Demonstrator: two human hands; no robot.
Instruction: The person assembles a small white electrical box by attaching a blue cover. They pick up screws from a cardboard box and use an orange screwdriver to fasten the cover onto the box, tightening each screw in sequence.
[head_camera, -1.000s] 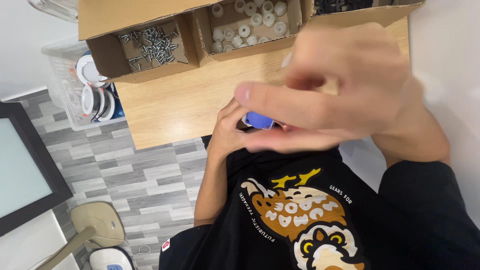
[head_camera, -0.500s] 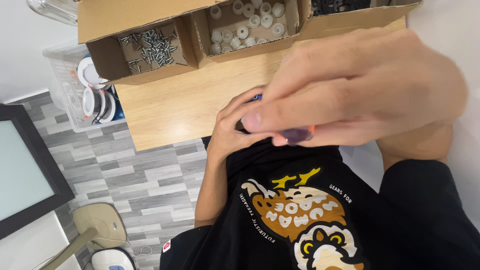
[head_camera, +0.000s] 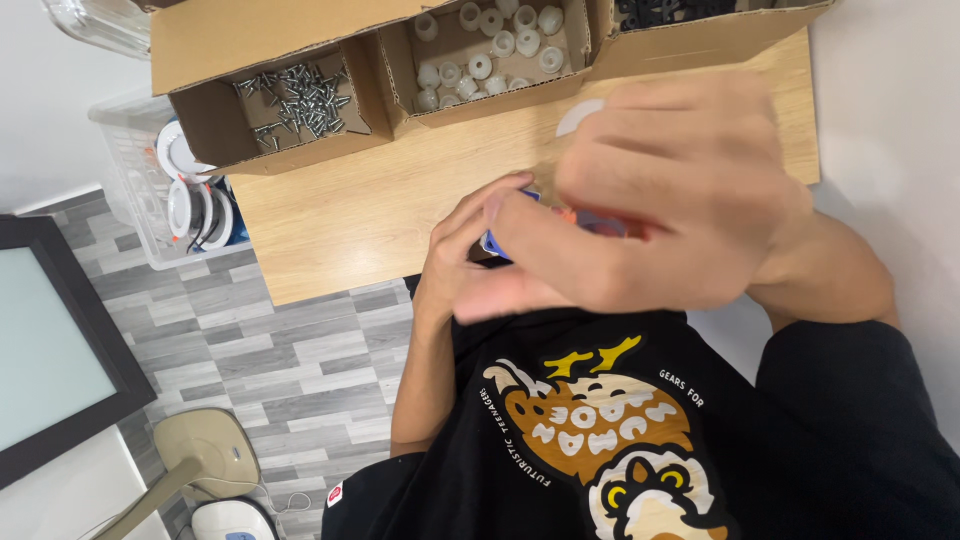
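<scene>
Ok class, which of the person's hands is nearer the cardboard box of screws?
Left. The left hand, fingers curled on a small blue part, lies below and right of the box of screws; the right hand is further right, beyond it.

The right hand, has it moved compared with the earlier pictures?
Yes. The right hand reached the table's right edge half a second ago; now it sits further left, leaving bare wood there, above the left hand holding a small blue object.

The left hand (head_camera: 465, 250) is raised close to the chest, fingers curled inward. The right hand (head_camera: 665, 205), blurred, lies over it with fingers stretched leftward, touching it. Both forearms bend in from the sides.
</scene>
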